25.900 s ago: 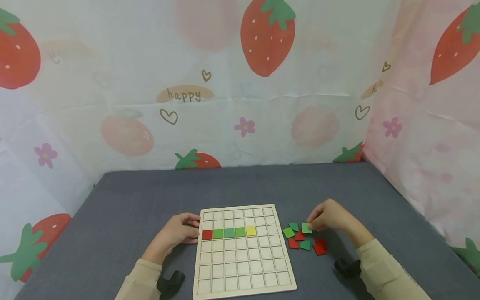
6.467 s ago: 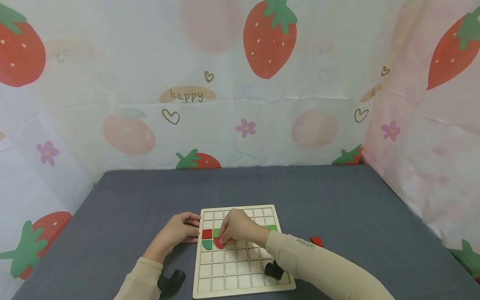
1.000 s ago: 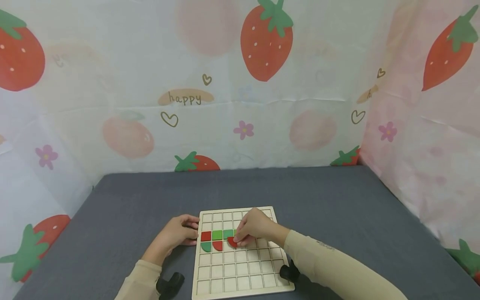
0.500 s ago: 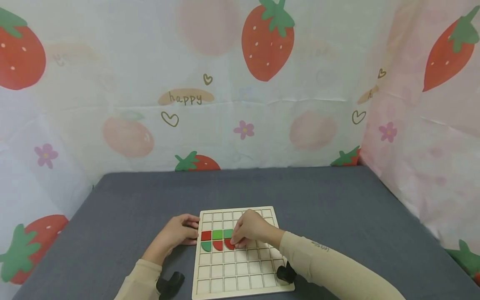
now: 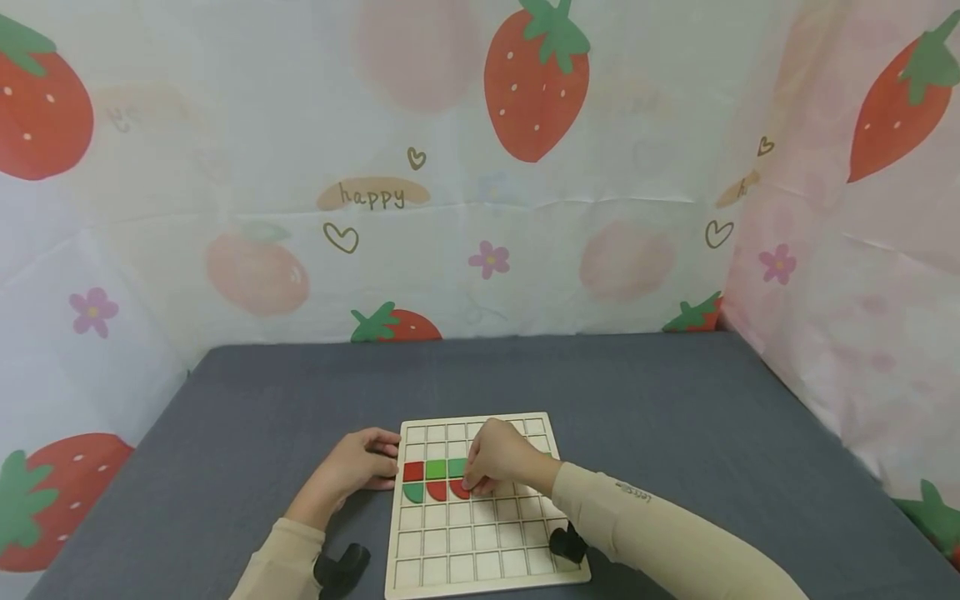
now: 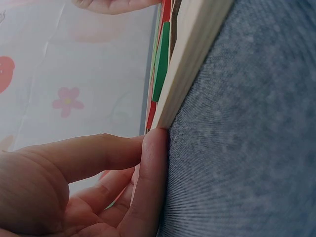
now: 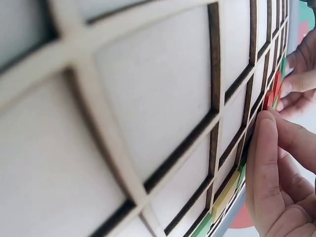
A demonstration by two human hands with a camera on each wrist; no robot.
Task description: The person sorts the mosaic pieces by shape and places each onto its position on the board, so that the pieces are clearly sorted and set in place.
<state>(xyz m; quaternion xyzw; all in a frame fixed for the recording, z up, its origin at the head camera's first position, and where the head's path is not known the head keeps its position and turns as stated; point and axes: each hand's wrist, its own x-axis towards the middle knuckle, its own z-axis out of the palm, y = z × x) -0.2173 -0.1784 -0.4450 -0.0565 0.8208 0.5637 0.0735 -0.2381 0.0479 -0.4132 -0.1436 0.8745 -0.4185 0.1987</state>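
A pale wooden grid board (image 5: 472,567) lies on the grey table. My left hand (image 5: 356,462) touches its left edge with thumb and fingers. Over the middle of the board, my right hand (image 5: 502,454) pinches a red quarter-circle tile (image 5: 459,490) at its right side, at the third cell of a row. Left of it sit another red quarter-circle tile (image 5: 437,492) and a green quarter-circle tile (image 5: 413,493). The row behind holds a red square (image 5: 413,472), a light green square (image 5: 436,469) and a darker green square (image 5: 457,467); my right hand hides others there.
In the right wrist view, a yellow tile (image 7: 224,195) and a light green tile (image 7: 202,227) show in the grid. Dark wrist mounts (image 5: 567,543) hang below both sleeves. Printed cloth walls (image 5: 480,192) enclose the table (image 5: 675,400) at the back and sides.
The red tile, held slightly raised a second ago, has shifted left and down to the third cell. Loose tiles seen right of the board earlier are gone from there. The left hand has stayed.
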